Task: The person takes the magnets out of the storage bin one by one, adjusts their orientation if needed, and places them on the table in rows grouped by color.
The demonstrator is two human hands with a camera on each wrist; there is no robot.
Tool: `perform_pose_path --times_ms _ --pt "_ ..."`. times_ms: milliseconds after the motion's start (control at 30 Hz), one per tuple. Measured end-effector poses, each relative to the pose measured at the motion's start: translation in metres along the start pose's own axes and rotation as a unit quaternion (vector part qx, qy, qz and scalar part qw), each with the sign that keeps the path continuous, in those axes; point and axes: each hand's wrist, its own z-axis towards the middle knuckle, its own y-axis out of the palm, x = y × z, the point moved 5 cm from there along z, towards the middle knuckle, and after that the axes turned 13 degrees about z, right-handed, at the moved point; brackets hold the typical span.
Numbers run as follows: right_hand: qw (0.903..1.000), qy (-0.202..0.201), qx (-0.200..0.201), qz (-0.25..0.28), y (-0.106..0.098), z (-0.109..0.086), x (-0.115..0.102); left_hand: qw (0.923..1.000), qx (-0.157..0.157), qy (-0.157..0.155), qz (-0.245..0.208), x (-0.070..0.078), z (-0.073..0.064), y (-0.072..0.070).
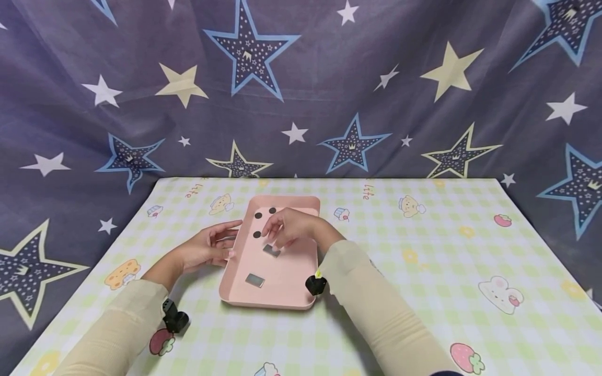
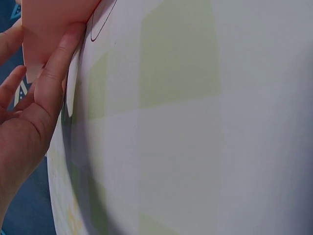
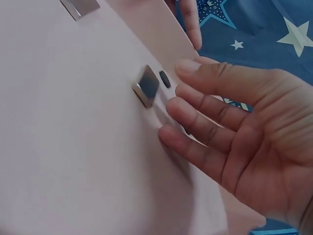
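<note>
A pink rectangular tray (image 1: 287, 290) lies on the table. My left hand (image 1: 199, 250) touches its left side wall, fingers extended along the outside. Over the tray's middle hovers my right hand (image 1: 298, 227), its fingers loosely bent. Just by its thumb is a small silvery rectangular block (image 1: 270, 251), which looks apart from the fingertips in the right wrist view. A second such block (image 1: 255, 280) lies nearer the tray's front. Black discs (image 1: 258, 215) sit toward the far left of the tray; the right hand may hide others.
A green-and-white checked cloth (image 1: 404, 292) with printed cartoon figures covers the table. Behind it hangs a dark curtain (image 1: 320, 89) with stars. Small black devices (image 1: 175, 316) are worn at both wrists; the right one overlaps the tray's right edge in the head view.
</note>
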Motion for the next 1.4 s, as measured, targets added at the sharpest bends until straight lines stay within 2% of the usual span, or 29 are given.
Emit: perform_pose_path --times_ms 133,233,433,533,800,1267,1400 --pt "0.9997 -0.012 -0.015 -0.015 0.007 0.002 0.004 1.0000 0.000 0.002 0.001 0.000 0.000 0.001" --pt "0.9986 -0.014 -0.020 -0.046 0.010 0.002 0.005 1.0000 0.000 0.002 0.003 0.000 0.001 0.002" --pt "0.9939 -0.010 -0.017 -0.109 0.008 0.002 0.009 1.0000 0.000 0.001 0.006 0.001 0.001 0.002" --pt "0.9931 -0.011 -0.018 -0.116 0.006 0.003 0.012 1.0000 0.001 -0.001 0.009 0.001 0.001 0.002" --pt "0.9961 -0.008 -0.007 -0.087 0.005 0.004 0.014 0.9999 0.006 -0.004 0.012 0.000 0.001 0.000" --pt "0.9988 -0.038 -0.016 -0.028 0.004 0.002 0.015 0.9998 0.013 -0.008 0.013 -0.001 0.000 0.000" --pt "0.9985 -0.052 -0.017 0.007 0.002 0.002 0.016 0.9997 0.014 -0.011 0.013 -0.002 0.000 -0.001"
